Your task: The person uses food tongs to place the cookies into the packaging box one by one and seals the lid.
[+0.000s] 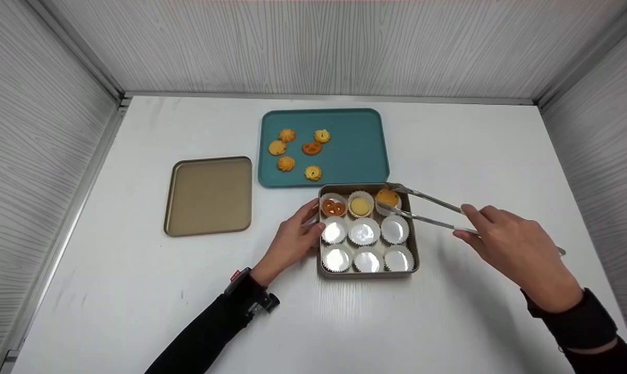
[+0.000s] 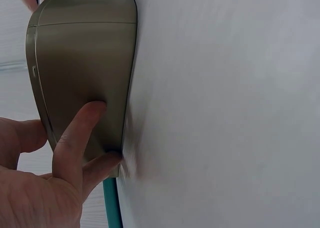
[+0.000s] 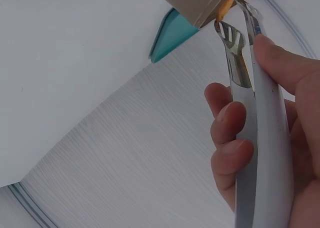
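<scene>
A deep metal tin (image 1: 365, 275) holds several white paper cups (image 1: 364, 231). A pretzel (image 1: 333, 208) and a pale round cookie (image 1: 359, 206) sit in two back cups. Over the back right cup, a golden cookie (image 1: 387, 197) lies between the tips of the metal tongs (image 1: 432, 199). My right hand (image 1: 521, 249) grips the tongs; the right wrist view shows the fingers curled around their pale handles (image 3: 270, 153). At the tin's left wall, my left hand (image 1: 290, 241) has its thumb at the rim and fingers (image 2: 75, 143) against the outside.
Behind the tin lies a teal tray (image 1: 357, 148) with several cookies and a pretzel (image 1: 311, 148) on it. A shallow gold-brown tray (image 1: 209, 197) stands to the left. Grey wood-grain panels (image 1: 313, 52) enclose the white table (image 1: 136, 280) at the back and sides.
</scene>
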### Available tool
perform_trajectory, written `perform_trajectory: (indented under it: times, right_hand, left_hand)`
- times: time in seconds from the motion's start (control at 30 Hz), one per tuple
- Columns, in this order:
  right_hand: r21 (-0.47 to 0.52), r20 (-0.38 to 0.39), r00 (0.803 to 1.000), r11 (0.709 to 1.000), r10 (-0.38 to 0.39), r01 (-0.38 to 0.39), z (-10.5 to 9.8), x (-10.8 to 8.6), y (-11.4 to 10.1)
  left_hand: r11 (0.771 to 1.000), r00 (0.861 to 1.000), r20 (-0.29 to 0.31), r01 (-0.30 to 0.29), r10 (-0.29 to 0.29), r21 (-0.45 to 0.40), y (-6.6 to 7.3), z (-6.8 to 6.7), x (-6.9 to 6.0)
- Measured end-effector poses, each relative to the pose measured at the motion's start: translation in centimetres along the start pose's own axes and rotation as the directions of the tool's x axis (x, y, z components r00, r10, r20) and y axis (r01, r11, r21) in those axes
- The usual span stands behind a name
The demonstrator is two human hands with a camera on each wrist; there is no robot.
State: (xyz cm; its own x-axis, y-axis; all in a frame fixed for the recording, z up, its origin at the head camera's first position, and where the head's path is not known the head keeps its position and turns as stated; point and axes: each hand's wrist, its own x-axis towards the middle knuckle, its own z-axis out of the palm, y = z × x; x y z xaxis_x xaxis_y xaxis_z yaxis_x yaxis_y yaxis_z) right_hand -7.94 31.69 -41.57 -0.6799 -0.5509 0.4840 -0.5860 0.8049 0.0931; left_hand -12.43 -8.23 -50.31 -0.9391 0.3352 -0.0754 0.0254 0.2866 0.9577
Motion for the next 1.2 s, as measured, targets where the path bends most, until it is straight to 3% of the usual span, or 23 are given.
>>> perform_trajectory:
  times: [0.4, 0.63, 0.9, 1.2]
  right_hand:
    - [-0.07, 0.061, 0.997, 0.997, -0.041, 0.045, -0.2, 0.6, -1.0]
    - [-0.075, 0.054, 0.997, 0.996, -0.05, 0.054, 0.1, 0.8, -1.1]
    - [-0.039, 0.017, 0.999, 0.999, -0.031, 0.032, 0.5, 0.7, -0.8]
    - [0.085, -0.002, 1.0, 0.996, 0.012, -0.012, 1.7, 1.7, 0.1]
  left_hand:
    - [1.0, 1.0, 0.0, -0.002, 0.002, -0.005, -0.1, -0.2, -0.2]
    - [1.0, 1.0, -0.008, 0.006, -0.006, -0.011, 0.0, -0.3, -0.2]
    - [1.0, 1.0, 0.003, 0.001, -0.001, -0.028, -0.1, -0.2, -0.1]
    - [1.0, 1.0, 0.005, -0.026, 0.026, -0.006, -0.2, -0.1, 0.0]
